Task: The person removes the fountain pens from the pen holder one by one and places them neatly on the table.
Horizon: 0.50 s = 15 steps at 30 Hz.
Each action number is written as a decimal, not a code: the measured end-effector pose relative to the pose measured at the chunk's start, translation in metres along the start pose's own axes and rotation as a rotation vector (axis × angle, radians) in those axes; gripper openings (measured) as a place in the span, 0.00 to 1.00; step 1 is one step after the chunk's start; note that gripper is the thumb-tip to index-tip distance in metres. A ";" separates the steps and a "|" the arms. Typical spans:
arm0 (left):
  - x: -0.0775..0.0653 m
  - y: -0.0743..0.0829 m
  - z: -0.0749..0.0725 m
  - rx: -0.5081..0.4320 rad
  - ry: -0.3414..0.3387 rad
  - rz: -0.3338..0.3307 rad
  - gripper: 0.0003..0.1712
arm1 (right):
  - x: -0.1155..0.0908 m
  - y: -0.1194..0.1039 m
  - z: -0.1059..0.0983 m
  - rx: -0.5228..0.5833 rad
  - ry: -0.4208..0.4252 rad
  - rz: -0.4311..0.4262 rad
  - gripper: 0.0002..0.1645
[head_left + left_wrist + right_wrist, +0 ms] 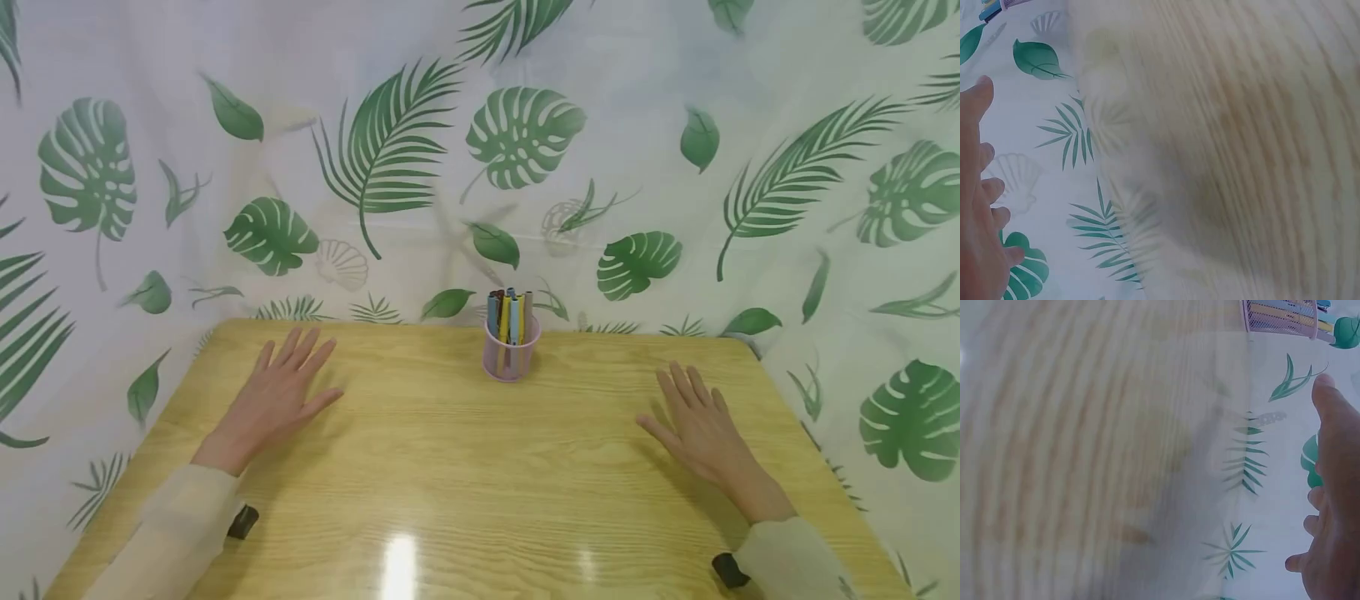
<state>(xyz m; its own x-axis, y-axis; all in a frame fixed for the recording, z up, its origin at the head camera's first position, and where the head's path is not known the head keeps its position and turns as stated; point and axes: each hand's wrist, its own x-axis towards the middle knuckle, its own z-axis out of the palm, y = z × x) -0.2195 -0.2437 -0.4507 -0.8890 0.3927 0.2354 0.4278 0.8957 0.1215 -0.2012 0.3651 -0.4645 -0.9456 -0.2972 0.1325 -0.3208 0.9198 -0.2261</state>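
Observation:
My left hand (273, 396) is spread out over the left part of the wooden table, palm down, holding nothing. On the other side my right hand (701, 429) is likewise spread, fingers pointing toward the back, with nothing in it. A pink mesh pen holder (510, 362) stands upright near the table's back edge, between and beyond both hands. Several pens (512, 312) stick up from it, in blue, yellow, brown and grey. In the right wrist view the mesh holder (1280, 319) shows at the top, apart from the right thumb (1325, 384).
The wood-grain table (465, 467) reaches back to a white curtain (570, 50) printed with green leaves, which also hangs along both sides. Small black devices (243, 522) sit at the wrists, by the pale sleeves (176, 529).

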 end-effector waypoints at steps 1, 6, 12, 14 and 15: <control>0.001 0.001 0.000 -0.002 0.002 0.001 0.43 | 0.002 -0.001 0.000 0.004 0.001 0.001 0.53; 0.009 0.006 0.000 -0.019 0.011 -0.001 0.44 | 0.012 -0.010 0.000 0.048 0.003 -0.002 0.53; 0.017 0.014 0.002 -0.065 0.017 0.004 0.42 | 0.025 -0.024 0.004 0.130 0.016 -0.017 0.52; 0.021 0.017 0.003 -0.076 0.024 0.009 0.41 | 0.030 -0.028 0.006 0.147 0.028 -0.020 0.51; 0.023 0.018 0.004 -0.079 0.026 0.011 0.41 | 0.032 -0.031 0.006 0.153 0.036 -0.022 0.51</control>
<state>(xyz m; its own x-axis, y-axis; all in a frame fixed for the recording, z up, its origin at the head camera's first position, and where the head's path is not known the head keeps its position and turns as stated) -0.2331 -0.2171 -0.4470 -0.8801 0.3962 0.2619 0.4501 0.8717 0.1940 -0.2221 0.3258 -0.4588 -0.9367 -0.3047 0.1726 -0.3482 0.8626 -0.3670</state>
